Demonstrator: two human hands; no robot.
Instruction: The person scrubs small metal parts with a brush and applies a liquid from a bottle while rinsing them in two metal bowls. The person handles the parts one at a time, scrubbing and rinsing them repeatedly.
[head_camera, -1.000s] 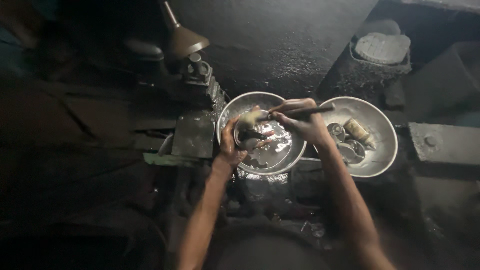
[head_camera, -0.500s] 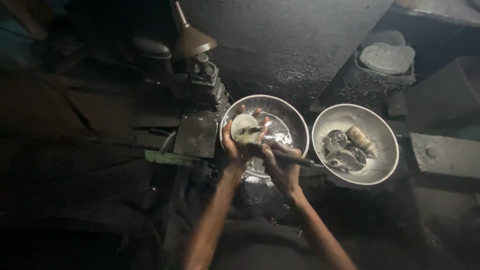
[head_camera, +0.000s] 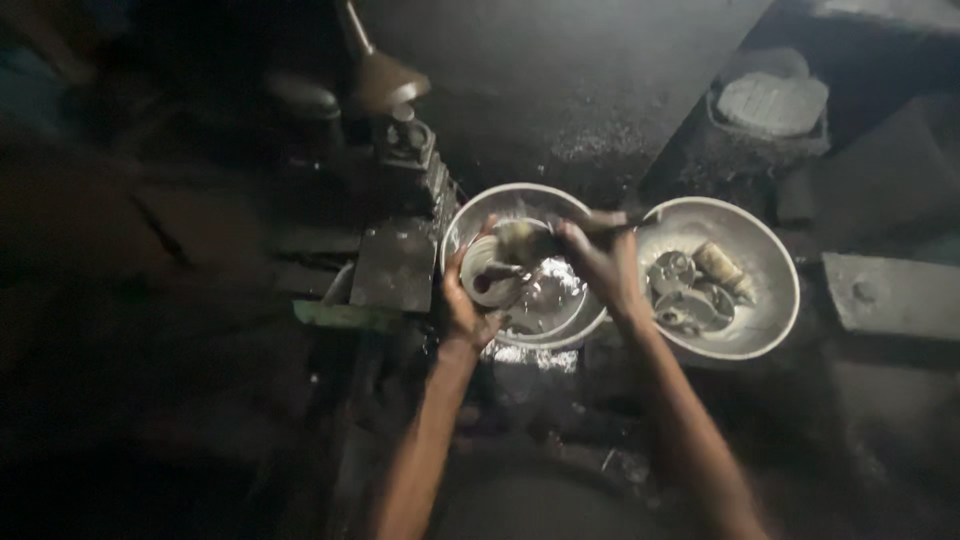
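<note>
My left hand (head_camera: 462, 303) holds a round pale metal part (head_camera: 488, 275) with a dark hole in its middle, over the left steel bowl (head_camera: 520, 200). My right hand (head_camera: 600, 265) grips a brush (head_camera: 530, 240) by its handle, and the bristle head rests against the top of the round part. Shiny wet liquid shows at the bottom of the left bowl. Beside it on the right, a second steel bowl (head_camera: 770, 330) holds several small grimy metal parts (head_camera: 690, 290).
A dark machine with a lamp shade (head_camera: 385, 80) and a metal block (head_camera: 395, 265) stands to the left of the bowls. A round lidded container (head_camera: 772, 100) sits at the back right. A grey slab with a bolt (head_camera: 885, 295) lies at right.
My right hand has moved up from below the bowl's rim and brought the brush head onto the round part. My left hand still holds the part over the left bowl.
</note>
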